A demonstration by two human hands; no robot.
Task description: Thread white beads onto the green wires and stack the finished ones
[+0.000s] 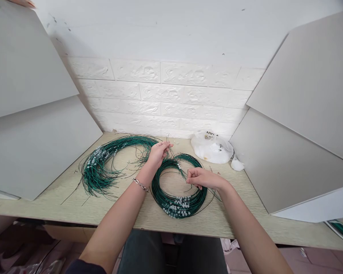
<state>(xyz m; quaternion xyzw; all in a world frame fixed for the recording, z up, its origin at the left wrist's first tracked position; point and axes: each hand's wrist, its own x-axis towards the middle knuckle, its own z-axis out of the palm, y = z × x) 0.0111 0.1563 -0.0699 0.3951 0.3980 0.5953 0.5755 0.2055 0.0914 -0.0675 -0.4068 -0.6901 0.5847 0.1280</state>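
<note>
A round coil of dark green wires [157,186] with small white beads lies on the table in front of me. A looser curved bundle of green wires [94,175], also with white beads, lies to its left. My left hand [159,153] is pinched above the spot where the two bundles meet, with thin dark wire ends by its fingertips. My right hand [198,178] is pinched over the coil's right inner edge, close to some loose green wire ends. What either hand holds is too fine to make out.
A clear plastic bag of white material [211,148] and a small white bag [237,163] stand at the back right of the table [57,207]. Grey panels flank both sides, and a white brick-pattern wall [160,95] rises behind.
</note>
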